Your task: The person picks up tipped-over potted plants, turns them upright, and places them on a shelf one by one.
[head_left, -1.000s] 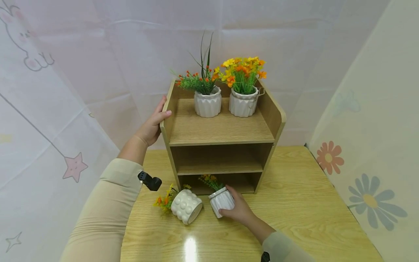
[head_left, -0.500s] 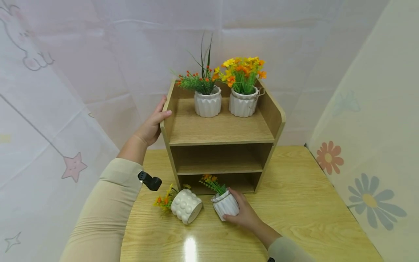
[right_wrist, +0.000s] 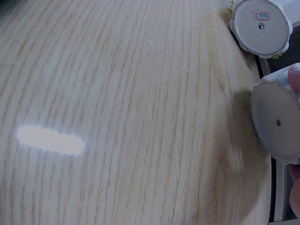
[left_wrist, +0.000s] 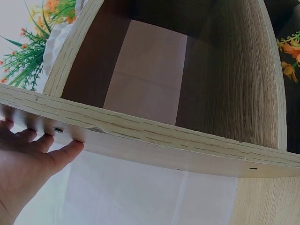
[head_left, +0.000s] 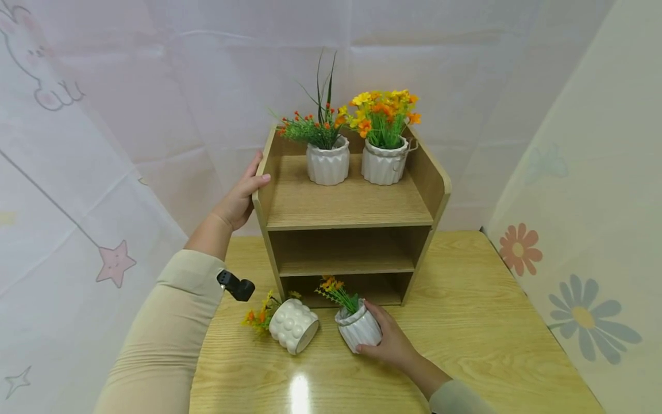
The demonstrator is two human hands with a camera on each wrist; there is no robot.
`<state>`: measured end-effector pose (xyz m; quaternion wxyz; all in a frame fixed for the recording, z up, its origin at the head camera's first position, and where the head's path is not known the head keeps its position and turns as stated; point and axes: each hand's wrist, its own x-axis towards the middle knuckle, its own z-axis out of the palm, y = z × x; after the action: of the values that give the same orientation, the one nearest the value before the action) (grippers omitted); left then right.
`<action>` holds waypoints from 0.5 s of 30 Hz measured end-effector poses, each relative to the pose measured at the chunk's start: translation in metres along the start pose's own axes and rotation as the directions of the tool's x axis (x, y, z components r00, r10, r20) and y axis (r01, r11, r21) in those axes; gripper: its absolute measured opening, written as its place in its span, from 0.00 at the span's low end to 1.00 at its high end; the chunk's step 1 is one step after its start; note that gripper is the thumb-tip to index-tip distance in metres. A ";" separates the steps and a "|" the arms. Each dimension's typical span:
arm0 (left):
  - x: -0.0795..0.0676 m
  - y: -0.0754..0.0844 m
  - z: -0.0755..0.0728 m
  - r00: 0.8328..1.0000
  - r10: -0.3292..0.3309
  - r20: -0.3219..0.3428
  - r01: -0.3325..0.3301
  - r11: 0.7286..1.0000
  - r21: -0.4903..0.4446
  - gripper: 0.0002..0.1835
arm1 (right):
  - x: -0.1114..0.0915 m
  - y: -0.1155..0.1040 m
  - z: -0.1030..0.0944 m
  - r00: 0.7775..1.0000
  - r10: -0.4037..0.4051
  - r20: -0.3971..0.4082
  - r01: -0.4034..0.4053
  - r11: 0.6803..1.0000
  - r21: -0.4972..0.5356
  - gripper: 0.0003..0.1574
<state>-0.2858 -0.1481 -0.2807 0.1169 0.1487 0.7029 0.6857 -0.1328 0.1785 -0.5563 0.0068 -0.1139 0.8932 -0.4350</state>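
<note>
In the head view my right hand (head_left: 392, 344) grips a ribbed white flowerpot (head_left: 355, 330) with small orange flowers. The pot tilts with its mouth toward the shelf; its base, with a small hole, faces the right wrist view. My left hand (head_left: 242, 198) rests against the outer left side of a wooden shelf unit (head_left: 349, 207), fingers extended along the panel in the left wrist view. Left of the gripped pot, a cream bubble-textured flowerpot (head_left: 293, 325) lies on its side, its yellow and orange flowers pointing left.
On the top board stand a white pot (head_left: 328, 164) with red-dotted greenery and another white pot (head_left: 384, 164) with yellow and orange flowers. Two compartments open below. The wooden table (head_left: 481, 322) extends to the right, and patterned cloth (head_left: 564, 172) hangs around it.
My right hand has moved the ribbed pot slightly right and toward me, tilting it more, so its flowers show more. The left hand and other pots stay in place.
</note>
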 end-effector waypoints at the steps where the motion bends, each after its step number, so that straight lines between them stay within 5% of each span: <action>1: 0.000 0.000 0.000 1.000 0.001 0.001 -0.001 1.000 0.000 0.44 | -0.001 0.000 0.000 1.000 -0.004 0.003 0.004 1.000 0.006 0.65; 15: 0.000 0.001 0.001 1.000 0.001 0.005 -0.001 1.000 -0.003 0.44 | -0.013 0.006 -0.009 0.996 0.072 0.055 -0.074 0.997 0.024 0.72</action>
<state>-0.2854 -0.1476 -0.2794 0.1182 0.1506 0.7016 0.6864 -0.1220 0.1918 -0.5564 0.0485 -0.0927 0.8904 -0.4430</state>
